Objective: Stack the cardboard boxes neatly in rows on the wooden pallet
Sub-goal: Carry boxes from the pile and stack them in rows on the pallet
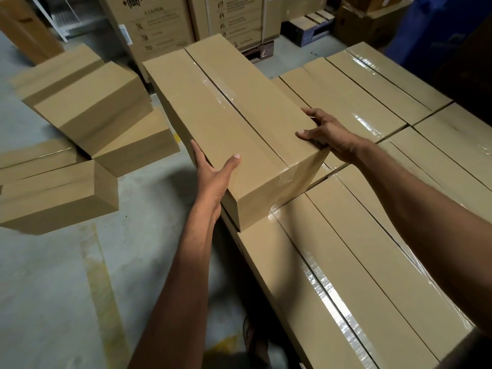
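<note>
1. Nearest the body, stacked boxes (pixel 346 262) form a taped layer.
2. On their left edge lies the long box (pixel 226 107), long axis pointing away.
3. Left hand (pixel 213 177) clasps its near-left side, thumb on top; right hand (pixel 327 134) grips the right edge, fingers spread.
4. Farther left, loose boxes (pixel 87 110) wait.

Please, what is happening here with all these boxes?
A person is stacking cardboard boxes. Both hands hold one long box: the left hand grips its left side near the close end, the right hand its right edge. It lies at an angle over a layer of taped boxes, not yet lined up with them. More loose boxes sit on the floor to the left. The pallet itself is hidden.
</note>
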A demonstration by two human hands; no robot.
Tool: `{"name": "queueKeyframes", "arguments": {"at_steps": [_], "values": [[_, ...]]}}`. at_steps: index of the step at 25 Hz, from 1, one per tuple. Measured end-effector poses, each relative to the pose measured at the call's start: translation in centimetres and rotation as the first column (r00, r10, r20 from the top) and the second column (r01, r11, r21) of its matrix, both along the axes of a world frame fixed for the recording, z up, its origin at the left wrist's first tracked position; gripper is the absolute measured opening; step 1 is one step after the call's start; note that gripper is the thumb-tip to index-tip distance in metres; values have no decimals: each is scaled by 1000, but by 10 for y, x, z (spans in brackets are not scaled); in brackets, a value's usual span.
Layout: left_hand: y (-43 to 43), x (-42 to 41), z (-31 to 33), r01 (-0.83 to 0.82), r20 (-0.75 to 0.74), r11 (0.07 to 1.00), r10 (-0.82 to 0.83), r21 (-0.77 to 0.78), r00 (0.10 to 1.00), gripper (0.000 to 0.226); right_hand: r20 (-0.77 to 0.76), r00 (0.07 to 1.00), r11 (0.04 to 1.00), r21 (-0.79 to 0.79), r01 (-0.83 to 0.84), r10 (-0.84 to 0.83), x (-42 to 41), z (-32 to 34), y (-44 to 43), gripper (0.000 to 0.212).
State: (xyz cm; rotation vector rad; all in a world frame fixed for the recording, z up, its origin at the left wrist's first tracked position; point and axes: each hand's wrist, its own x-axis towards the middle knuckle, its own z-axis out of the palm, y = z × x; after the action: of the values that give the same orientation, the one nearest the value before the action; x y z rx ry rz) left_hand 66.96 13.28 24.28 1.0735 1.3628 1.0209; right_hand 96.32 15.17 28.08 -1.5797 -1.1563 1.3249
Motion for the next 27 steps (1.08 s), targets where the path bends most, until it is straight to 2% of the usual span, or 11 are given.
{"name": "queueKeyframes", "arguments": {"at_steps": [8, 10, 13, 16, 18, 22, 27], "values": [[-2, -1, 3, -5, -12, 1000, 4, -30, 1000, 117, 3, 1000, 1000, 6, 16, -16, -4, 0, 1, 63], [-2, -3, 3, 7, -9, 999, -7, -42, 1000, 117, 33, 999, 999, 7, 43, -43, -5, 3, 1, 64], [-5, -7, 9, 9, -16, 997, -10, -75, 1000, 113, 163, 976, 989, 54, 135, -142, -10, 3, -7, 65], [-20, -8, 19, -58, -2, 993, 59, -103, 998, 87, 334, 904, 962, 150, 228, -267, -19, 2, -28, 64], [-45, -7, 29, -71, -11, 992, 70, -109, 997, 70, 368, 872, 945, 184, 271, -322, -25, 5, -53, 65], [-119, -4, 54, -73, -2, 991, 73, -108, 997, 57, 312, 835, 884, 277, 377, -454, -34, 17, -125, 53], [-248, 15, 96, -106, 25, 994, 107, -35, 994, 47, 56, 945, 928, 216, 303, -322, -44, 34, -254, 33]]}}
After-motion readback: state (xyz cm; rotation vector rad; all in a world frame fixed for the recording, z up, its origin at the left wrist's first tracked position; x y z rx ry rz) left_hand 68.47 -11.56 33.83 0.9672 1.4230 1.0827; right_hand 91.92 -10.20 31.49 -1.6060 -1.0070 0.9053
